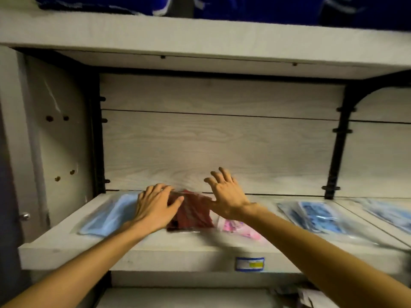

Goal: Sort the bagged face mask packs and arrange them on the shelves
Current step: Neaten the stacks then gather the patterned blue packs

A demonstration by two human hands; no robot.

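Nearest, along the front edge of the shelf (155,252), a small blue and yellow label (250,264) is stuck right of centre. On the shelf board, the red mask pack (191,213) lies about midway between the front edge and the back panel, its long axis running front to back. The left hand (155,207) rests flat on the pack's left side, fingers straight, gripping nothing. A light blue pack (106,215) lies just left of it, and a pink pack (241,228) just right, partly under the right forearm. The right hand (226,196) hovers spread and released above the red pack's far right corner, touching nothing that I can tell. The left hand seems better placed to shift the pack. Darker blue packs (315,216) lie well apart toward the right end.
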